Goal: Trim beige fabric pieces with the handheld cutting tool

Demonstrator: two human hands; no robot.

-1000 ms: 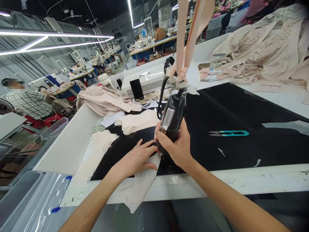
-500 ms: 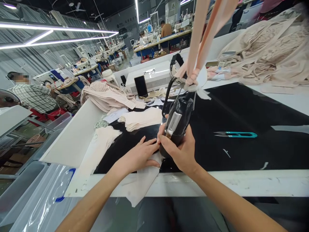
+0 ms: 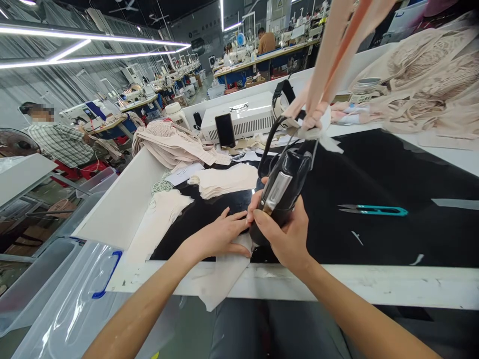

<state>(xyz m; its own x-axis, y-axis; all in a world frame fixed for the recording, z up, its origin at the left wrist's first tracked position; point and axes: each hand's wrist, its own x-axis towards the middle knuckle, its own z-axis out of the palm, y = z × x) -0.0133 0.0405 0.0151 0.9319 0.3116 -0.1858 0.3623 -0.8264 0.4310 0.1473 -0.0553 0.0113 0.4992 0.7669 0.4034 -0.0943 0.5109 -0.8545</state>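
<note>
My right hand [image 3: 286, 234] is wrapped round a black hand-held tool [image 3: 282, 184] that hangs from beige fabric straps [image 3: 333, 60] and has a black cable on top. Its lower end presses on a pale fabric piece [image 3: 224, 269] lying over the table's front edge. My left hand [image 3: 219, 237] lies flat on that fabric, fingers stretched out, fingertips right beside the tool. Both rest on the black work surface [image 3: 374, 164].
Teal thread snips [image 3: 374, 211] lie to the right on the black surface. Stacks of cream fabric pieces [image 3: 224, 180] and a folded pile [image 3: 172, 144] sit at the left. A white machine box [image 3: 243, 119] stands behind, a heap of beige garments [image 3: 422, 80] at right, clear plastic bins [image 3: 71, 299] below left.
The view has shifted a little, so everything sits slightly more to the right. My hands and the tool hold the same position on the fabric.
</note>
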